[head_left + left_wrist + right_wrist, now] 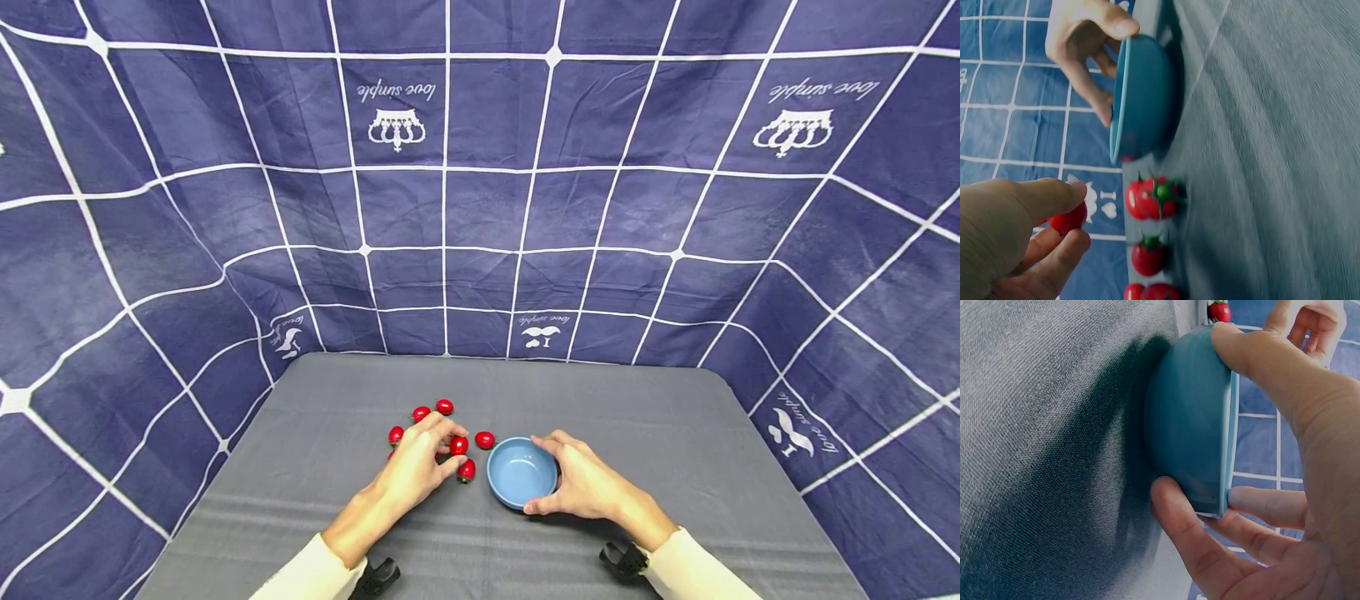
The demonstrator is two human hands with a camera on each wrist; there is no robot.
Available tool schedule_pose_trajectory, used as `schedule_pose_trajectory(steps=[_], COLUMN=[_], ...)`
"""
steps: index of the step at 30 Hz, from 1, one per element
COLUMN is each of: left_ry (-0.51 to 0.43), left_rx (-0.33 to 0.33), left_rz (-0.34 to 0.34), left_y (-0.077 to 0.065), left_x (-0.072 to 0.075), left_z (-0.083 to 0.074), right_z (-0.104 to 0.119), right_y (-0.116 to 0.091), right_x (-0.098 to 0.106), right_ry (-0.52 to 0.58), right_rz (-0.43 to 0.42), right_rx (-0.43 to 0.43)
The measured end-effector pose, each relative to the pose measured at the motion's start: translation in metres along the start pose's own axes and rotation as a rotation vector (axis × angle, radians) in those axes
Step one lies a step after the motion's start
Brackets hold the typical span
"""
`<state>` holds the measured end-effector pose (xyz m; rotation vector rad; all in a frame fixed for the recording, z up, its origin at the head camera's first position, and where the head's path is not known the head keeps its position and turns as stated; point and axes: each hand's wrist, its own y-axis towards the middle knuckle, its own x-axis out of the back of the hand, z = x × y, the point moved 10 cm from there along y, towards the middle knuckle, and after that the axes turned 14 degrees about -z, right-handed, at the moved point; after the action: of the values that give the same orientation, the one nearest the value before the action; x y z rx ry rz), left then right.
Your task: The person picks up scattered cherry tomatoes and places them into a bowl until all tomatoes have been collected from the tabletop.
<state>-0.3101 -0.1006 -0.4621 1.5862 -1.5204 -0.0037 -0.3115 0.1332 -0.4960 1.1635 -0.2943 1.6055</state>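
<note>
My left hand point(415, 460) pinches a small red cherry tomato point(1070, 219) between thumb and fingertips, lifted off the table in the left wrist view. More tomatoes with green stems lie around and below it, one tomato point(467, 471) just by the thumb and another tomato point(485, 440) close to the bowl. To the right, a shallow blue bowl point(522, 472) is upright, its inside bare in the head view. My right hand point(588, 482) grips it from the right side, with thumb and fingers spread around the rim and wall, as the right wrist view shows point(1191, 425).
A grey cloth covers the table point(600, 392). Behind and along both sides hangs a dark blue curtain point(480, 208) with white grid lines. Several tomatoes lie left of the bowl, including one tomato point(445, 407) at the back. A black strap point(624, 560) circles the right wrist.
</note>
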Motion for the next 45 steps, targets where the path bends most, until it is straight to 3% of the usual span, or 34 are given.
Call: schedule_pose_trajectory(steps=[8, 28, 32, 45], left_ry=[-0.098, 0.010, 0.056, 0.108], left_rx=[-0.011, -0.119, -0.155, -0.119], left_rz=[0.061, 0.162, 0.174, 0.144], left_y=[0.003, 0.009, 0.009, 0.003], left_x=[-0.022, -0.058, -0.061, -0.049], left_z=[-0.016, -0.039, -0.042, -0.028], right_z=[-0.001, 0.002, 0.003, 0.003], right_y=[0.005, 0.003, 0.003, 0.001], right_x=[0.001, -0.007, -0.006, -0.002], right_ry=[-0.017, -0.029, -0.042, -0.039], right_rz=[-0.008, 0.034, 0.045, 0.041], right_rx=[0.011, -0.001, -0.004, -0.027])
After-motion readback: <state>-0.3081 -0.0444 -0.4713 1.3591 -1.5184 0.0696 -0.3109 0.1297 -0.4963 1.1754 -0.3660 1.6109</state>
